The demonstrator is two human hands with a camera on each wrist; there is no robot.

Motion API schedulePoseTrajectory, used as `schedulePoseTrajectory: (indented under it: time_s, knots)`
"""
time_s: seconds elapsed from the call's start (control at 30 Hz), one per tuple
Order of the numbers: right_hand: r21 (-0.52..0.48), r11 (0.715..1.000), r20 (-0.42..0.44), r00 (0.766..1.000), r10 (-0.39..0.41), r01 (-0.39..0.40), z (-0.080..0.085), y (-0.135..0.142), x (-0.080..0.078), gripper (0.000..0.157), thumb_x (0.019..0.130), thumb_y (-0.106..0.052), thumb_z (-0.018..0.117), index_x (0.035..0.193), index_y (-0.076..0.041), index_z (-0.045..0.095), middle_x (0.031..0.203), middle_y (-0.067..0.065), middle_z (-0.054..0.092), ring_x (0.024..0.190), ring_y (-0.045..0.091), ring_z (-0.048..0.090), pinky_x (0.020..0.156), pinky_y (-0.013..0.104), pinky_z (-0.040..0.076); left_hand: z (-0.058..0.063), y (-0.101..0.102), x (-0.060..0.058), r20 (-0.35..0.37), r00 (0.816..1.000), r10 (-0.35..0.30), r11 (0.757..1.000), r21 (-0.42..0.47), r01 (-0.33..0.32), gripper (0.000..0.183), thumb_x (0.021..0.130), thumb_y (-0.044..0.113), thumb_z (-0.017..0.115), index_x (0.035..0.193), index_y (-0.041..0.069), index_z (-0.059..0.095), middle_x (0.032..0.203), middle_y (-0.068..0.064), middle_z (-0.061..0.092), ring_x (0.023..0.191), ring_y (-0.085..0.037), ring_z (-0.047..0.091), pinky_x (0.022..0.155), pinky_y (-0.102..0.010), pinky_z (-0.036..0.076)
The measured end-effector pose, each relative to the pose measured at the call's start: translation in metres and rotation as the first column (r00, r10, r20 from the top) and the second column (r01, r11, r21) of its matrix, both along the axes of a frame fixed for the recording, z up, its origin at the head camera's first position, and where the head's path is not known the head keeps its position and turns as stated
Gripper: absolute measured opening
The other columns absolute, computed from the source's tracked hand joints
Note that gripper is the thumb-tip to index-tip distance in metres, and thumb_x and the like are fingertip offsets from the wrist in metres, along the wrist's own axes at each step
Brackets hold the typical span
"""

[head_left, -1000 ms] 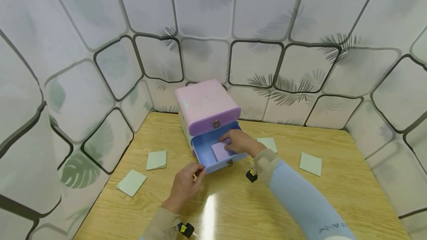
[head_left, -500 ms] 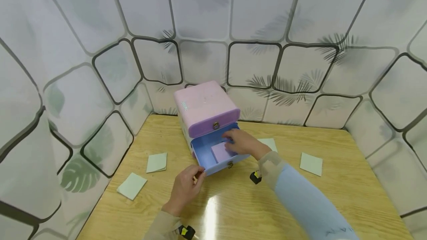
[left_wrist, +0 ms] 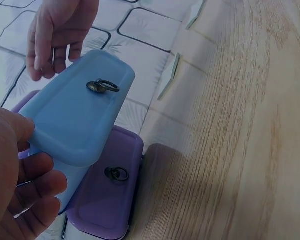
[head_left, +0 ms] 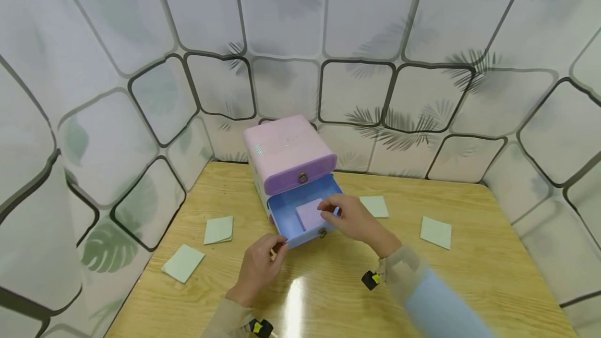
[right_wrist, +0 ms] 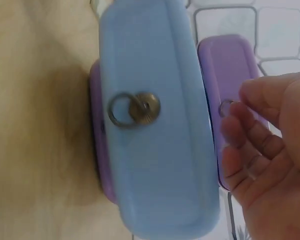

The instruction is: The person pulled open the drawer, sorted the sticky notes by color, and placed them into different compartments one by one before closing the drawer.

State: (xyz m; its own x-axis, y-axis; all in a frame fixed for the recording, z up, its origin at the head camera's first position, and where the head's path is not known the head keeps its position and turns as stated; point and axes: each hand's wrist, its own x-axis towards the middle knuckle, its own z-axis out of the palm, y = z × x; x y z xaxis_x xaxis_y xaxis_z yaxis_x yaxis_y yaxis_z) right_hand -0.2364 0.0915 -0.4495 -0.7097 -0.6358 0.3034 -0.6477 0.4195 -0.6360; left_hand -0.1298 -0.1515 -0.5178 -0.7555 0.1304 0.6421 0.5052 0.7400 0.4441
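A small chest of drawers (head_left: 287, 142) with a pink top stands on the table, its blue drawer (head_left: 284, 212) pulled out. Inside that drawer lies a lilac square pad or stack (head_left: 307, 215). My left hand (head_left: 257, 262) pinches the drawer's front left corner; in the left wrist view its thumb touches the edge of the blue front (left_wrist: 80, 107). Over the drawer's right front edge hovers my right hand (head_left: 353, 219), fingers loosely bent, holding nothing. The right wrist view shows those fingers apart from the blue front, which carries a brass ring pull (right_wrist: 146, 107).
Purple drawer fronts sit above (head_left: 302, 173) and below (left_wrist: 107, 185) the blue one, both pushed in. Pale green paper squares lie left (head_left: 218, 230) and right (head_left: 435, 232) of the chest on the wooden table (head_left: 338, 296). A patterned curtain (head_left: 357, 93) surrounds the table.
My right hand has lifted off the lilac square and drawn back toward the drawer's front right, uncovering it. My left hand keeps its hold on the drawer's corner.
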Motion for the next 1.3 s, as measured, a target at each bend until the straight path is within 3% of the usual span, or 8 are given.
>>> schedulePoseTrajectory:
  time_s: [0.13,0.37,0.63,0.83,1.0,1.17,1.3]
  knots:
    - [-0.089,0.996,0.031,0.999,0.017,-0.014,-0.005,0.001,0.014,0.018,0.096,-0.025,0.062,0.100,-0.010,0.070,0.087,-0.011,0.064,0.075,0.006,0.057,0.060,0.025,0.049,0.001,-0.001,-0.001,-0.003,1.000,-0.003,1.000,0.001,0.003,0.011,0.083,0.009,0.075,0.090,0.012,0.067,0.078,0.008,0.061,0.067,-0.002,0.055,0.055,-0.013,0.043]
    - [-0.134,0.991,0.112,0.994,0.001,0.014,-0.016,0.006,0.031,0.018,0.095,-0.028,0.062,0.095,-0.012,0.070,0.082,-0.008,0.064,0.068,0.008,0.054,0.056,0.025,0.047,0.007,-0.008,-0.003,0.015,1.000,-0.018,1.000,-0.009,0.018,0.013,0.084,0.012,0.075,0.094,0.009,0.068,0.082,0.006,0.063,0.069,-0.005,0.058,0.055,-0.017,0.046]
    - [-0.128,0.991,0.196,0.981,-0.011,0.037,-0.043,0.011,0.046,0.009,0.095,-0.027,0.062,0.094,-0.020,0.068,0.082,-0.004,0.065,0.067,0.007,0.053,0.057,0.024,0.047,0.018,-0.027,-0.012,-0.073,0.997,-0.011,0.999,-0.045,0.007,0.016,0.083,0.012,0.074,0.096,0.006,0.067,0.083,0.000,0.064,0.071,-0.013,0.060,0.056,-0.022,0.048]
    - [-0.095,0.990,0.228,0.970,-0.085,0.109,-0.069,0.015,0.051,0.014,0.094,-0.026,0.063,0.097,-0.012,0.068,0.083,-0.008,0.063,0.069,0.006,0.053,0.059,0.023,0.048,0.038,-0.038,-0.022,-0.098,0.995,0.020,0.997,-0.076,-0.028,0.028,0.085,0.019,0.072,0.107,0.004,0.064,0.101,-0.009,0.061,0.090,-0.024,0.061,0.071,-0.037,0.054]
    - [-0.056,0.979,0.298,0.939,-0.173,0.198,-0.081,0.016,0.058,0.030,0.095,-0.029,0.062,0.109,-0.003,0.066,0.089,-0.006,0.066,0.077,0.008,0.060,0.067,0.024,0.051,0.058,-0.047,-0.033,-0.106,0.994,0.033,0.993,-0.105,-0.044,0.047,0.084,0.022,0.073,0.122,0.001,0.057,0.117,-0.015,0.055,0.106,-0.030,0.054,0.082,-0.044,0.051]
    - [-0.124,0.951,0.359,0.906,-0.222,0.282,-0.091,0.012,0.062,0.033,0.093,-0.024,0.065,0.114,0.003,0.064,0.087,0.000,0.067,0.075,0.009,0.061,0.065,0.024,0.052,0.084,-0.055,-0.049,-0.127,0.992,0.005,0.987,-0.158,-0.025,0.059,0.084,0.025,0.071,0.132,-0.001,0.050,0.128,-0.018,0.051,0.116,-0.032,0.050,0.091,-0.046,0.048]
    - [-0.210,0.920,0.450,0.868,-0.210,0.332,-0.095,0.006,0.064,0.034,0.092,-0.016,0.066,0.116,0.008,0.060,0.091,0.008,0.067,0.077,0.015,0.064,0.067,0.025,0.054,0.101,-0.060,-0.067,-0.154,0.988,-0.031,0.980,-0.201,0.000,0.065,0.084,0.027,0.072,0.136,-0.003,0.047,0.134,-0.021,0.049,0.122,-0.034,0.047,0.097,-0.046,0.044]
